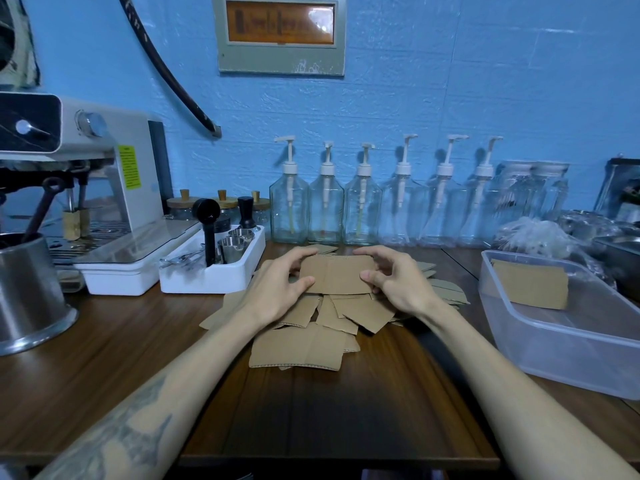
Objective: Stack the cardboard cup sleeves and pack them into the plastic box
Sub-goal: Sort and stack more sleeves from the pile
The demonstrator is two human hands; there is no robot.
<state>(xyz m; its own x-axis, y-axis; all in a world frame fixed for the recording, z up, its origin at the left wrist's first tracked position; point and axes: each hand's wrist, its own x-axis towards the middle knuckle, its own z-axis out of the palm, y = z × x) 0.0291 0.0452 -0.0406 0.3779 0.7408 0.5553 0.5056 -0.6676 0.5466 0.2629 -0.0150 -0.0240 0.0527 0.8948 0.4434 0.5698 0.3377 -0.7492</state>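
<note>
A flat brown cardboard cup sleeve (335, 274) is held level above the table's middle. My left hand (280, 285) grips its left end and my right hand (398, 282) grips its right end, thumbs on top. Beneath them lies a loose pile of several more sleeves (311, 341), overlapping at odd angles. The clear plastic box (554, 337) stands at the right of the table. A small stack of sleeves (530, 285) leans inside the box near its far left wall.
A white tray (207, 275) with metal cups and a black scoop stands left of my hands. An espresso machine (104, 174) and a steel jug (31, 296) fill the far left. Pump bottles (325, 206) line the blue wall behind. The dark wooden table (311, 410) extends towards me.
</note>
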